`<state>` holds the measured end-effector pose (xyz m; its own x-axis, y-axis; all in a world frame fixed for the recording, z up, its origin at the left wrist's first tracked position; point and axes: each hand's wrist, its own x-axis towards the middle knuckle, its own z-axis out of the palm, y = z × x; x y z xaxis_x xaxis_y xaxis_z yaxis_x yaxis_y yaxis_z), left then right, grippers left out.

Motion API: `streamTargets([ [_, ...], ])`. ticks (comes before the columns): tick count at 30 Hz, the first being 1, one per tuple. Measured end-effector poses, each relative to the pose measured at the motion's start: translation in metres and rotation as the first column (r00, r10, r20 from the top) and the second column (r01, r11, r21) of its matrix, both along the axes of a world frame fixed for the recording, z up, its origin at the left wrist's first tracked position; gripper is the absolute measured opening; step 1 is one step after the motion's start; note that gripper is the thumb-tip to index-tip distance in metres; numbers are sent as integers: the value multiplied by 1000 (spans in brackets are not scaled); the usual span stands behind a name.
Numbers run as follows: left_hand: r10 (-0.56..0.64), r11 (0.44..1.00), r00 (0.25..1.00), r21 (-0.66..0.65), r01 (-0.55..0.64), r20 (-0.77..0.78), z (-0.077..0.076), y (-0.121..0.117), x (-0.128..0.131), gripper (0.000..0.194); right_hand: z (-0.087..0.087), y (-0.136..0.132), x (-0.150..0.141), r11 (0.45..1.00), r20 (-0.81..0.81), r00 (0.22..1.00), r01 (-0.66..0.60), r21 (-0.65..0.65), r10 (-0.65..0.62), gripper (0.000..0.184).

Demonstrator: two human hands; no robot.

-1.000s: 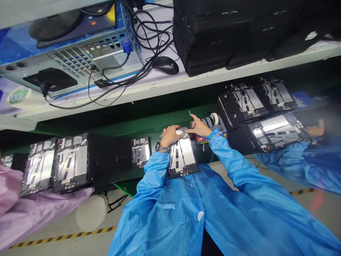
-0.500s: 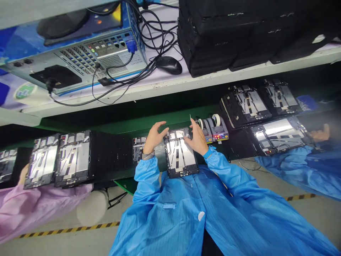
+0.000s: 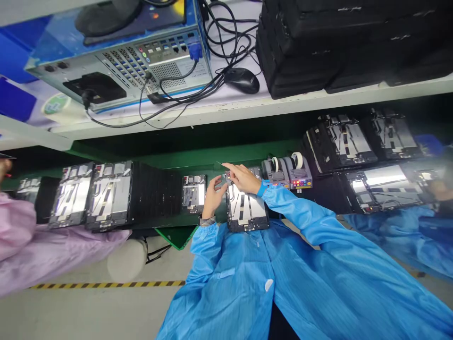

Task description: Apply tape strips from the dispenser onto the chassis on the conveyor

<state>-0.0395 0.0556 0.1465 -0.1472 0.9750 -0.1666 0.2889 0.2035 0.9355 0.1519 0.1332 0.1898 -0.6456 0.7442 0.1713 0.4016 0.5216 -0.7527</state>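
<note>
Opened device [image 3: 256,206] lies by my lap [image 3: 240,269], top end under my right hand [image 3: 245,179]; can't tell if it grips thin sliver [image 3: 220,163]. Left hand [image 3: 211,200] spread beside. Brace lightly, spare dark strips [image 3: 250,207].

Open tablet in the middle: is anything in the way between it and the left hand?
Nothing visible stands between the left hand and the open tablet's left edge. The right hand covers part of its top, though.

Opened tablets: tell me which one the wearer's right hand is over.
The tablet whose lower edge meets the blue gown. The wearer's right hand is over its upper part; the other tablets lie away from that hand.
</note>
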Motion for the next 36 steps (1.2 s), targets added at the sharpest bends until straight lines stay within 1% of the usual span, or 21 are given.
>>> streamTargets([
  [5,-8,1000,999,-21,9,37,-6,5,11,47,-7,7,-2,1000,6,1000,-28,8,28,66],
  [8,19,1000,998,-24,-17,64,-7,8,15,43,-10,9,-1,998,12,998,-60,-7,60,61],
  [11,36,999,998,-27,-35,53,-7,12,16,40,-9,10,0,998,55,997,-57,-38,59,59],
  [14,16,1000,998,-15,-15,62,-8,17,15,42,-2,6,2,997,46,999,-1,-79,5,62],
  [16,9,1000,996,-4,-8,89,-9,20,15,45,6,-4,3,986,-36,996,81,-143,-87,61],
  [17,8,1000,995,0,-8,99,-9,22,14,46,11,-11,3,968,-110,982,125,-218,-152,60],
  [18,5,1000,994,3,-6,106,-10,23,14,48,16,-20,3,931,-202,954,146,-334,-222,60],
  [19,2,1000,994,7,-3,109,-10,23,13,49,20,-30,4,869,-298,909,121,-480,-291,60],
  [20,-1,1000,994,11,0,109,-10,24,13,49,24,-41,3,777,-384,851,43,-628,-358,60],
  [21,-5,1000,994,16,3,108,-10,24,13,50,27,-53,3,662,-451,787,-74,-746,-421,62],
  [22,-11,1000,994,21,9,105,-10,24,13,51,29,-64,3,538,-492,726,-200,-819,-480,63],
  [23,-20,999,995,26,18,102,-9,24,13,52,31,-74,2,422,-508,674,-307,-853,-537,63],
  [24,-29,999,995,33,26,95,-8,23,13,53,31,-81,2,327,-504,633,-384,-864,-588,61],
  [25,-37,999,996,40,33,86,-7,23,13,54,30,-87,1,254,-486,600,-432,-865,-635,59],
  [26,-44,998,996,48,41,74,-6,22,14,56,29,-90,0,200,-461,574,-459,-866,-677,55],
  [28,-52,997,998,65,50,42,-4,22,15,58,25,-92,-2,130,-412,541,-483,-866,-733,50],
  [30,-55,995,998,78,54,4,-2,21,16,58,22,-89,-3,93,-382,527,-494,-865,-759,47],
  [32,-59,995,998,85,61,-30,0,21,18,55,20,-87,-4,77,-373,521,-503,-861,-767,46],
  [36,-59,995,996,79,65,-70,2,20,20,43,18,-88,-6,83,-382,502,-519,-850,-776,45],
])
